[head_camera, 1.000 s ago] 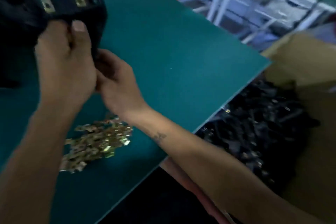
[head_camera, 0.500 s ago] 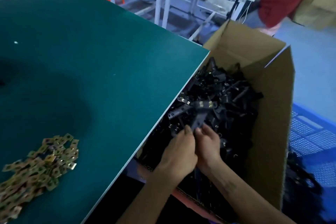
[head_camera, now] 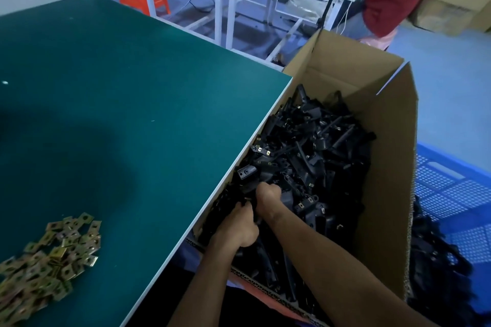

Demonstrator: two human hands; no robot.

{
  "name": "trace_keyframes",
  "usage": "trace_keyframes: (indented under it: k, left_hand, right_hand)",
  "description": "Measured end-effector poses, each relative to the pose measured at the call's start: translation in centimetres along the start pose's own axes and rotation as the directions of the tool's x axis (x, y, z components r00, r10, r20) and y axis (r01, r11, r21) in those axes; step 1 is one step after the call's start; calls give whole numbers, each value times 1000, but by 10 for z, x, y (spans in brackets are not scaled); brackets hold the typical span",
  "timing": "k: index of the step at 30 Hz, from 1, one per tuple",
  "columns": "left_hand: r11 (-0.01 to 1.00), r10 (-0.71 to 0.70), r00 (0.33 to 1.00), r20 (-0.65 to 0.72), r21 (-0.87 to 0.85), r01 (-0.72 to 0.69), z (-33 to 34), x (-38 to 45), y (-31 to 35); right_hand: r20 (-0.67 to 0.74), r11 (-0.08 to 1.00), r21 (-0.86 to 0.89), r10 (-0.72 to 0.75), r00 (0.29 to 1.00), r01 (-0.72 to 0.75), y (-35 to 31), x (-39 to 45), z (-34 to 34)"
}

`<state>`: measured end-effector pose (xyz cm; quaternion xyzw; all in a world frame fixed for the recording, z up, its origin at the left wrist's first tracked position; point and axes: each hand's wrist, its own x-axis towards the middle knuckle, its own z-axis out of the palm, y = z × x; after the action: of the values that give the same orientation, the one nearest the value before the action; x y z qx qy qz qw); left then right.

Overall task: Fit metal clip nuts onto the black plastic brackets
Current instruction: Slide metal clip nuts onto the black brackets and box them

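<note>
Left hand (head_camera: 236, 231) and right hand (head_camera: 268, 198), fingers buried among black plastic brackets (head_camera: 305, 156) in cardboard box (head_camera: 385, 167) at four o'clock; grip unclear, likely depositing. Clip nuts (head_camera: 50, 255) piled at eight o'clock, within reach.

table: green top (head_camera: 132, 103) | on it: a pile of gold metal clip nuts (head_camera: 50, 255) lay near the front left corner

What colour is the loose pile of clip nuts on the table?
Yellowish gold metal; the clip nuts show best in the head view.
</note>
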<state>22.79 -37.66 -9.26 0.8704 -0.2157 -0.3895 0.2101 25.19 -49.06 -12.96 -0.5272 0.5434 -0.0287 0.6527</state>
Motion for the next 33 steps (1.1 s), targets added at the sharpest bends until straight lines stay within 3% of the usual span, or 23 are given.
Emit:
trace_keyframes:
  k: [2,3,4,5,7,8,9,12,17,21,23,24,27,29,31,33]
  left_hand:
    - [1000,-2,1000,31,29,1,5,3,0]
    - [999,-14,998,64,48,11,7,2,0]
    - [998,-20,995,95,68,13,8,1,1]
    - [996,-26,992,121,92,15,7,-2,1]
    - [987,-35,986,163,160,8,5,-8,-1]
    - [981,-40,984,172,194,6,4,-10,-3]
    - [976,-49,984,174,216,11,3,-12,-4]
    - [979,-32,988,154,202,0,-4,-19,-7]
    - [987,45,994,96,149,-59,-12,-31,-10]
    - [982,66,993,99,168,-82,-7,-35,-16]
    - [975,65,993,95,207,-84,-5,-37,-17]
    - [973,58,994,96,216,-77,-4,-36,-18]
    - [961,65,996,69,263,-81,-10,-46,-8]
    - [959,155,988,3,242,-151,-21,-66,3]
    - [958,273,955,-118,123,-259,-33,-86,5]
    - [938,340,901,-268,31,-344,-47,-89,0]
  right_hand:
    - [63,916,-281,-279,958,285,10,-6,-14]
    - [193,776,-410,-439,877,479,20,-7,-25]
    - [364,572,-501,-542,758,650,33,-7,-40]
    - [536,290,-570,-578,616,768,46,-3,-57]
    - [805,-322,-545,-458,376,774,60,8,-91]
    - [872,-510,-478,-370,320,715,61,15,-104]
    - [902,-599,-432,-283,326,674,60,20,-116]
    - [875,-587,-460,-173,452,666,46,43,-143]
    - [762,-543,-628,-283,582,557,8,75,-152]
    - [625,-409,-774,-365,690,484,-10,81,-141]
    - [574,-274,-815,-506,644,511,-2,70,-131]
    - [569,-235,-800,-589,574,552,9,58,-125]
    - [720,-328,-603,-616,319,727,41,17,-115]
    - [772,-325,-442,-612,170,836,47,-4,-102]
    - [719,-180,-317,-686,112,931,41,-35,-78]
    - [590,69,-190,-789,170,979,25,-61,-55]
